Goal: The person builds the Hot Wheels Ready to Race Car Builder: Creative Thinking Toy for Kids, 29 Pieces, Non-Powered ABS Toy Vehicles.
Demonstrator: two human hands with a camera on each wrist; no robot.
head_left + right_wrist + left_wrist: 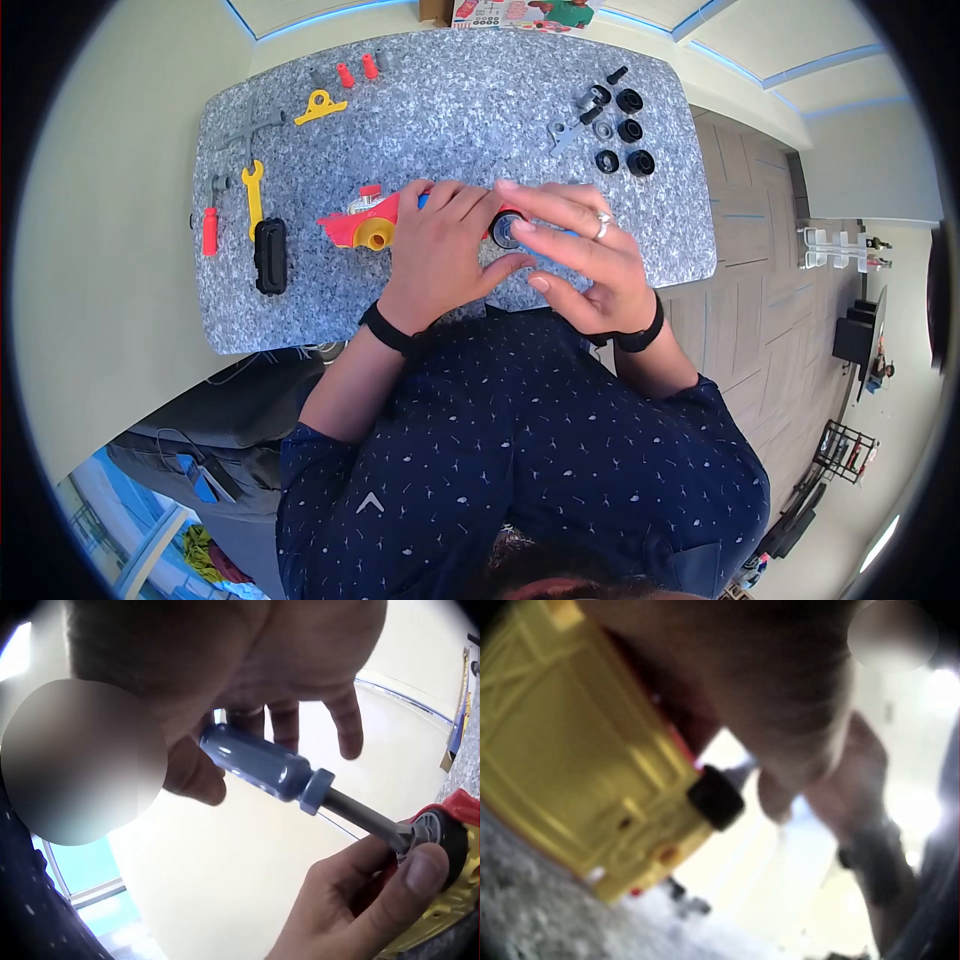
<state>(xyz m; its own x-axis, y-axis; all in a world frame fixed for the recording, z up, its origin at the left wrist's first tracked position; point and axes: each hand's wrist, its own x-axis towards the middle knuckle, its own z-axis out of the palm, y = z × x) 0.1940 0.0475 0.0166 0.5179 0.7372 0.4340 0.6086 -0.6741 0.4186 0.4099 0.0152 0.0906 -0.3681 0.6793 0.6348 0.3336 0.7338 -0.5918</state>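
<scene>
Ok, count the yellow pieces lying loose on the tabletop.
2: the yellow wrench, at the left beside the black piece, and the yellow ringed piece, farther back near the red pegs. The left hand or toy car may hide more.

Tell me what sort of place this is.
Probably an office or activity room: a speckled table with a toy car in hand, plank-patterned floor, and a white rack by the wall.
</scene>
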